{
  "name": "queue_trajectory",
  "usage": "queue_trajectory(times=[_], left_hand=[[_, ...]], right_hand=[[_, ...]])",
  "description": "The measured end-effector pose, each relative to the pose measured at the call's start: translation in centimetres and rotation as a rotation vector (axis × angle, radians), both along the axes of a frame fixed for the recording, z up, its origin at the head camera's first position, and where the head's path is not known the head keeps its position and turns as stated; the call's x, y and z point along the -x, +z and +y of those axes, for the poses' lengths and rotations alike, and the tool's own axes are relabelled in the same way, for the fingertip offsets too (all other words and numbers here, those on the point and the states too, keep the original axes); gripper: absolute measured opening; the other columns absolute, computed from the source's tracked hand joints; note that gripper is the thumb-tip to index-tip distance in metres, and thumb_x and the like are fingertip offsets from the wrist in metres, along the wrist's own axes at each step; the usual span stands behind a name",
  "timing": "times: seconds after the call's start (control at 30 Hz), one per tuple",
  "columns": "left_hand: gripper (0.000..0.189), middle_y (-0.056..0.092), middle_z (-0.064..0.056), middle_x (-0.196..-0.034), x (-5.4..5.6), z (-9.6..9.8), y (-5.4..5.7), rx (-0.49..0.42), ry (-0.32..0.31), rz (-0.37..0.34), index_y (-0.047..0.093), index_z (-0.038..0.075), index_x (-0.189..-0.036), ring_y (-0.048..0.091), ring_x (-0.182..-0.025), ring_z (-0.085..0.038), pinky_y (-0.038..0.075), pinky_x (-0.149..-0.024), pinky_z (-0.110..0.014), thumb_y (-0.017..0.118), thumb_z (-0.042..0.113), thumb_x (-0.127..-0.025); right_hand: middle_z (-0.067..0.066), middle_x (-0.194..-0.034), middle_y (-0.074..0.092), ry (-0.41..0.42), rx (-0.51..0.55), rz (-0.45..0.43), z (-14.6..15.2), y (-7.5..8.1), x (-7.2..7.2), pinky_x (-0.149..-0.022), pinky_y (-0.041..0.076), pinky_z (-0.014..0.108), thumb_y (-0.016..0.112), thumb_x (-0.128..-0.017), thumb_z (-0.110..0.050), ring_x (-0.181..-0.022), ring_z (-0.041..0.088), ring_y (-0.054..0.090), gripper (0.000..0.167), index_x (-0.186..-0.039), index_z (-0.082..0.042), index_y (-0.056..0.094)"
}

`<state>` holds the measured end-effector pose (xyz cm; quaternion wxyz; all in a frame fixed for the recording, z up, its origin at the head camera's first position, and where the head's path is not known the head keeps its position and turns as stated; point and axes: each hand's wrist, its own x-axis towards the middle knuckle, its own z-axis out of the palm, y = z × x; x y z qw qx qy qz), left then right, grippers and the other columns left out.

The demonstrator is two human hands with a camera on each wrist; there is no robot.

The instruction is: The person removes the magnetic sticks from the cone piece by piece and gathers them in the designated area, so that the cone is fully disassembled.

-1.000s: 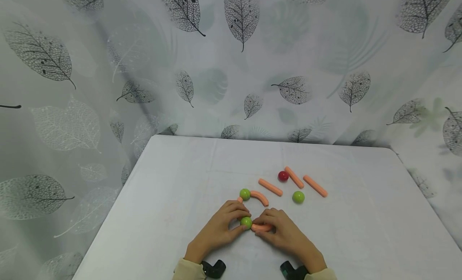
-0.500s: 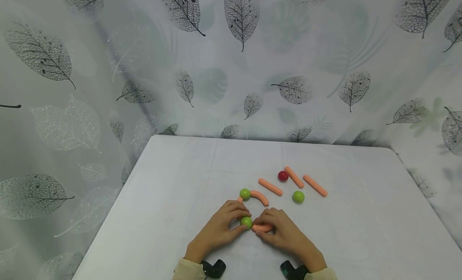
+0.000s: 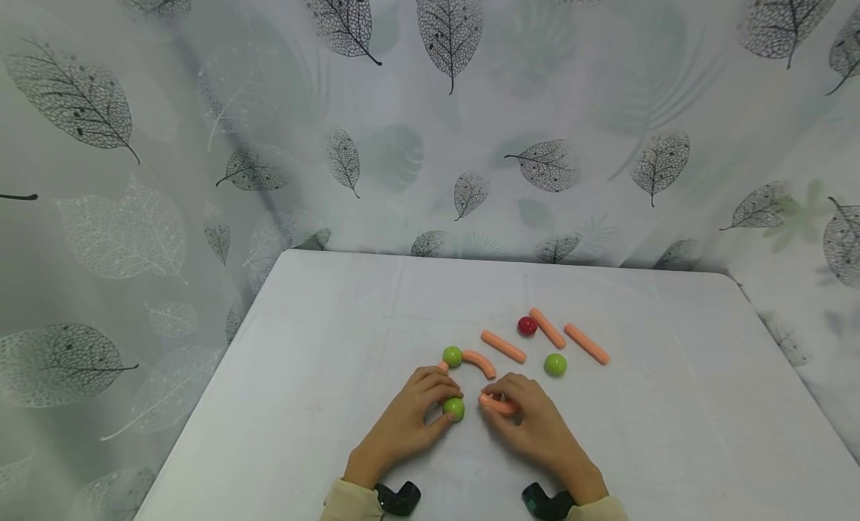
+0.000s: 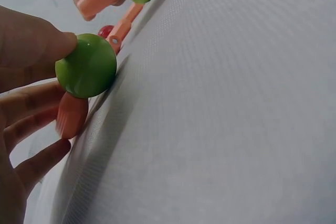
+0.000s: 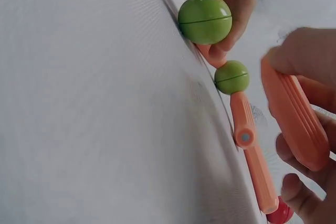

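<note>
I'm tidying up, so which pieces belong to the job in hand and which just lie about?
Probably in the job:
held orange piece
held green ball
far green ball
orange piece between those balls
curved orange piece

Seemingly lying about:
red ball
three straight orange pieces
loose green ball

Both sleeves [image 3: 352,501] are beige, the wrist cameras [image 3: 402,500] black and stubby.

Ten pieces by my count on the feed.
I make it three glossy green balls [image 3: 555,365], one glossy red ball [image 3: 527,326], three straight orange plastic-looking rods [image 3: 503,346], two curved orange plastic-looking rods [image 3: 480,362], and one partly hidden orange piece [image 3: 443,366], its shape unclear.
</note>
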<state>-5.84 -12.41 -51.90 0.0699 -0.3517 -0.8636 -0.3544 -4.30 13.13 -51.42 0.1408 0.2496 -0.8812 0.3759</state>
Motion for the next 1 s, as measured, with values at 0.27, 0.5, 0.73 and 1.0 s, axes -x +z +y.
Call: queue_trajectory(times=[0.27,0.5,0.73,1.0], left_hand=[[0.020,0.067,0.008,-0.124,-0.07,-0.15,0.21,0.027,0.056,0.003,0.072,0.021,-0.113,0.050,-0.136,-0.019,0.041,-0.119,-0.039,0.073,0.016,-0.094],[0.009,0.066,0.008,-0.122,-0.05,-0.17,0.18,0.046,0.097,0.060,0.072,0.025,-0.105,0.051,-0.133,-0.021,0.044,-0.114,-0.041,0.073,0.027,-0.096],[0.014,0.067,0.007,-0.119,0.05,-0.13,0.03,0.050,0.125,0.102,0.071,0.025,-0.099,0.053,-0.128,-0.022,0.045,-0.112,-0.043,0.079,0.027,-0.088],[0.012,0.067,0.008,-0.119,0.07,-0.10,0.11,0.073,0.141,0.070,0.071,0.024,-0.100,0.054,-0.128,-0.023,0.043,-0.114,-0.043,0.076,0.022,-0.089]], right_hand=[[-0.012,-0.094,0.067,-0.161,-0.010,0.075,0.26,-0.10,0.34,-0.078,0.047,0.029,0.086,-0.082,-0.009,-0.088,0.006,0.056,0.030,-0.108,-0.017,0.075],[-0.005,-0.093,0.071,-0.257,-0.029,0.128,0.52,-0.25,0.66,-0.073,0.046,0.028,0.088,-0.077,-0.006,-0.082,0.006,0.056,0.030,-0.104,-0.012,0.076],[-0.001,-0.096,0.073,-0.319,-0.057,0.104,0.58,-0.22,0.71,-0.077,0.047,0.036,0.090,-0.075,-0.004,-0.086,0.010,0.060,0.033,-0.104,-0.011,0.077],[0.001,-0.097,0.072,-0.361,-0.106,0.004,0.38,-0.09,0.55,-0.079,0.051,0.040,0.091,-0.077,-0.007,-0.089,0.013,0.061,0.032,-0.106,-0.010,0.079]])
